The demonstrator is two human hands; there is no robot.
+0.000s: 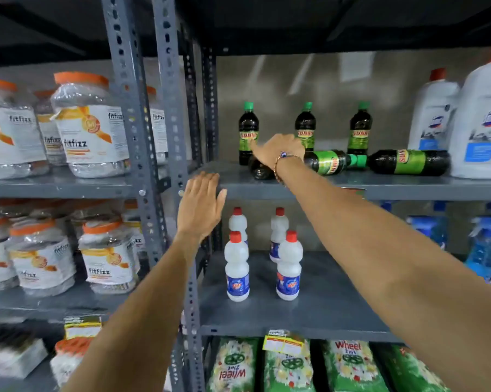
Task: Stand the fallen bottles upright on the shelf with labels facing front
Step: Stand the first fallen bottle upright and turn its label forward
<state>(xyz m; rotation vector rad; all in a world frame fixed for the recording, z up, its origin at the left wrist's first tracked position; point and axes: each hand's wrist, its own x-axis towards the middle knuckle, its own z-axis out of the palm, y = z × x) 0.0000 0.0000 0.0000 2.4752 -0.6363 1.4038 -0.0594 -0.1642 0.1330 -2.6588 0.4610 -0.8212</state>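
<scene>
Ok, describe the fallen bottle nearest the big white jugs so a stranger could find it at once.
Start at the grey metal shelf that holds the dark green-capped bottles. Near its right end stand the big white jugs. The bottle lies on its side right beside them, cap pointing left, and unlike the other fallen one, no hand is near it.

Bare shelf (408,183) lies near, in front of two fallen bottles (331,162). Three upright bottles (305,124) block the far side. White jugs (478,120) wall the right.

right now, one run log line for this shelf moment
right hand on fallen bottle | second fallen bottle untouched | left hand open at shelf edge
</scene>
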